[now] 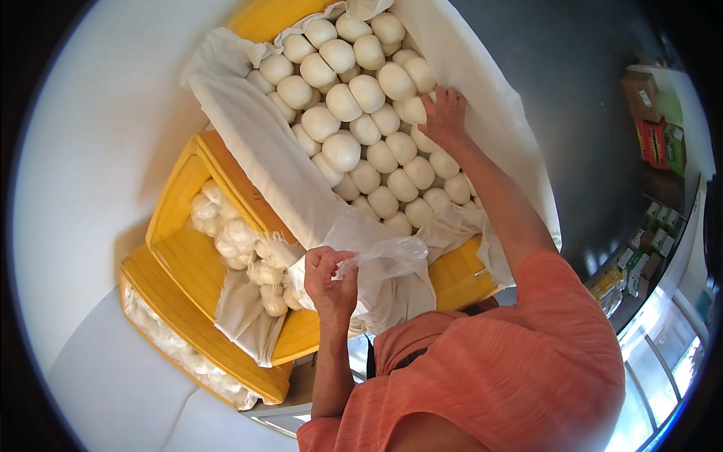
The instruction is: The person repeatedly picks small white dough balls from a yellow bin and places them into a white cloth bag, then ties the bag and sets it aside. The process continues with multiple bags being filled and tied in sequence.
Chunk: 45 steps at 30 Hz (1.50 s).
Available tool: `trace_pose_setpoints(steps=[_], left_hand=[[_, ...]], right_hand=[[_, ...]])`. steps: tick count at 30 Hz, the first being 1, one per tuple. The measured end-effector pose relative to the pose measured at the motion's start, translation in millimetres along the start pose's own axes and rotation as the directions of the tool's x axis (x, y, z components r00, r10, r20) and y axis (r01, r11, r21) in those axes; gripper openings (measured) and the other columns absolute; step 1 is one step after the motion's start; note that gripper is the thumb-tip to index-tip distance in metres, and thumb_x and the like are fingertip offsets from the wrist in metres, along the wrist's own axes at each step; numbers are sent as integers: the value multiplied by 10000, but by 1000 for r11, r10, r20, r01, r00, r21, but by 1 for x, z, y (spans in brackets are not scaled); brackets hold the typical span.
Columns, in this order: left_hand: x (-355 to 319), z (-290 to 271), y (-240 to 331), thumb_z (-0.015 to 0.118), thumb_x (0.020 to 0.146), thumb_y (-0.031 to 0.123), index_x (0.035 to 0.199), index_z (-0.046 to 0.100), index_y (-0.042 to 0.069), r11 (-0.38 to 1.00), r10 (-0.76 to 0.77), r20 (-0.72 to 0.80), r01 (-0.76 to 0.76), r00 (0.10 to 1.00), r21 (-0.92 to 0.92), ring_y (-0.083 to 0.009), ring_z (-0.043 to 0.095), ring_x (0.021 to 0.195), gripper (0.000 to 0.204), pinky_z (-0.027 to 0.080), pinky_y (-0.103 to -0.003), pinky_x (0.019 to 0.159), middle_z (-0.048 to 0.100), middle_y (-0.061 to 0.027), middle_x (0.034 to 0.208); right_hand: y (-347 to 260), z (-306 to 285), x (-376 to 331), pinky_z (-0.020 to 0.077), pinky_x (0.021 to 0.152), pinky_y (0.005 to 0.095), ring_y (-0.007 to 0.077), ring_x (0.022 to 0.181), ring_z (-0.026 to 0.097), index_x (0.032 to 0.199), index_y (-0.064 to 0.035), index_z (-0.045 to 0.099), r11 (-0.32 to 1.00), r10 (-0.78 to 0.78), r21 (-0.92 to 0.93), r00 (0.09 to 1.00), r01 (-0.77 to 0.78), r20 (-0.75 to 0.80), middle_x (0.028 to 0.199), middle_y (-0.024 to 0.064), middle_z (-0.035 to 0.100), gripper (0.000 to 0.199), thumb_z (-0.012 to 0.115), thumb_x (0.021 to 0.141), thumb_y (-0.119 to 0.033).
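Round white steamed buns [341, 151] fill a yellow crate [461, 275] lined with white cloth [282, 166]. Some of them sit in a second layer on top of the others. My right hand [446, 118] reaches to the crate's right side, its fingers curled over a bun [411, 111] beside the cloth. At the near left corner, my left hand [331, 285] pinches the edge of a clear plastic bag [388, 256]. The bag spreads rightward over the cloth and looks to have no buns in it.
Left of the bun crate, a lower yellow crate [184, 245] holds bagged buns [233, 237] and a cloth. Beneath it, another yellow crate [203, 343] contains more bagged items. A white wall [98, 143] rises at left. Boxes [645, 98] stand along the far right.
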<state>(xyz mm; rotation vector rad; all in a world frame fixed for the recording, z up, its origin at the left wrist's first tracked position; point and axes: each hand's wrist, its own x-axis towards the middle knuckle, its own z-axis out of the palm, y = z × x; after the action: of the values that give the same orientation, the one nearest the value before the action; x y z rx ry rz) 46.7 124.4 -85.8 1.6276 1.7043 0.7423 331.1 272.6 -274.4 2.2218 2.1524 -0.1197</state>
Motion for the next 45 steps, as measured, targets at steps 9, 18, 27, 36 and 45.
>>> trace_pose_setpoints(steps=[9, 18, 27, 36, 45], left_hand=[[10, -14, -3, 685, 591, -54, 807, 664, 96, 995, -66, -3, 66, 998, 80, -173, 515, 656, 264, 426, -270, 575, 492, -54, 717], [22, -25, -23, 639, 791, 18, 941, 590, -13, 940, -285, -16, 276, 958, -201, -96, 567, 705, 160, 463, -230, 657, 602, -43, 802], [9, -19, -36, 611, 861, 99, 922, 613, 1, 950, -250, -81, 229, 965, -212, -41, 471, 584, 116, 393, -191, 542, 539, 15, 637], [-65, -36, 24, 589, 868, 54, 988, 656, 25, 963, 120, 146, -79, 982, -257, -61, 511, 600, 140, 428, -207, 561, 599, -12, 665], [-86, -75, 20, 568, 895, 100, 959, 649, 17, 670, -172, 79, 175, 982, -721, -11, 339, 504, 133, 262, -180, 457, 433, 86, 595]], right_hand=[[30, 2, -35, 333, 855, 586, 332, 986, 448, 758, -112, 686, 776, -564, -330, 826, 537, 16, 927, 145, 542, 127, 645, 678, -201], [44, -56, -45, 373, 881, 597, 328, 1087, 480, 1079, -110, 623, 832, -543, 127, 749, 539, 380, 1113, 111, 543, 445, 731, 650, -155], [-35, -184, -152, 391, 980, 355, 234, 1149, 496, 1145, -6, 554, -380, -476, 922, 839, 74, -263, 1287, 139, 479, 722, 851, 498, -131], [-102, -171, -181, 460, 829, 361, 326, 922, 592, 1160, 1, 507, 260, -554, 964, 826, 47, 110, 1022, 180, 615, 555, 725, 713, -245], [-78, -267, -249, 463, 734, 374, 259, 750, 606, 847, -27, 596, 625, -612, -63, 539, 778, 579, 779, 121, 617, 395, 565, 830, -421]])
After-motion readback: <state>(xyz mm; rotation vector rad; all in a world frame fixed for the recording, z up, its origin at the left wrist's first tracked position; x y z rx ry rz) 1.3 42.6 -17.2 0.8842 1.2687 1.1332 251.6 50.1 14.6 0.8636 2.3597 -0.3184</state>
